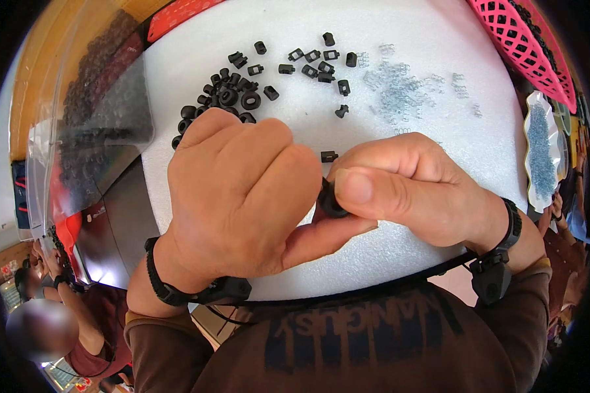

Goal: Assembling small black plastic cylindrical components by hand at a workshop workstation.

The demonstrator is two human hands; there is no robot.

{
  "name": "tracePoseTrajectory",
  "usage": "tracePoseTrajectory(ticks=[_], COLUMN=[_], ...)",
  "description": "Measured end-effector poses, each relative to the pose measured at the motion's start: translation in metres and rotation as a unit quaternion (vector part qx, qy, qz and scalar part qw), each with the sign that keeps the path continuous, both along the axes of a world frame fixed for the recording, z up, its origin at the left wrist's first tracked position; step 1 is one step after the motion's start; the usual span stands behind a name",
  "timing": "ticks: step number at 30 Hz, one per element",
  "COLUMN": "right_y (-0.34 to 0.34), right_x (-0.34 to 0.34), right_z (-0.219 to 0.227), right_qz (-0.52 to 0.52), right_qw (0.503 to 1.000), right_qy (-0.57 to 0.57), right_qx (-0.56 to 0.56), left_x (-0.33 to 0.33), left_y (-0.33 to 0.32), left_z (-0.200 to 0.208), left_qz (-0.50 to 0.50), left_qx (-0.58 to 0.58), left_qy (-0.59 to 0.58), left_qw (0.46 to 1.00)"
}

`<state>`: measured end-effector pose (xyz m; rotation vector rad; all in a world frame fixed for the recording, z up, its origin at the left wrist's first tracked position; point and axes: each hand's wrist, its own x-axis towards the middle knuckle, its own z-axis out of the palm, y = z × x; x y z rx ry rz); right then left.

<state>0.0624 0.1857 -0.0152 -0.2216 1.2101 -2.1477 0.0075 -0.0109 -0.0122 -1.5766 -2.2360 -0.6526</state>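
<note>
Between my two hands is a small round black plastic piece [331, 204], which looks like a cord lock body. My left hand [242, 190] is closed, its curled fingers and thumb gripping the piece from the left. From the right, the thumb and fingers of my right hand [406, 190] pinch the same piece; its far side is hidden. Beyond my left knuckles lies a pile of rounded black cord lock bodies [228, 97]. Small black plungers with a window [309, 71] are scattered farther back, and one lone plunger [329, 156] lies just beyond my fingers.
A loose heap of small metal springs [400, 92] lies on the white foam sheet [295, 29]. At the right stands a scalloped white dish of springs [530, 141]; a pink basket [505, 33] is behind it. A clear plastic bin [46, 150] of black parts stands left. Other people sit nearby.
</note>
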Motion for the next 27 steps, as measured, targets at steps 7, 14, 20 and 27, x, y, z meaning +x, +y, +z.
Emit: tracePoseTrajectory(ticks=[7,14,20,27], right_y=[-0.005,-0.002,-0.005,-0.007], right_x=[0.002,0.001,0.006,0.005], right_z=[-0.011,-0.01,-0.009,-0.006], right_qz=[-0.055,-0.046,-0.048,-0.025], right_qw=[0.997,0.997,0.998,0.999], right_qy=[0.048,0.049,0.021,0.021], right_qx=[-0.006,0.026,0.027,-0.003], left_x=[0.0,-0.001,0.007,0.002], left_y=[0.001,0.001,0.0,0.001], left_z=[-0.005,-0.011,-0.014,-0.003], left_qz=[0.007,-0.005,-0.012,-0.016], left_qx=[-0.008,-0.012,-0.028,0.013], left_qy=[0.037,0.055,0.049,0.015], left_qw=[0.999,0.998,0.998,1.0])
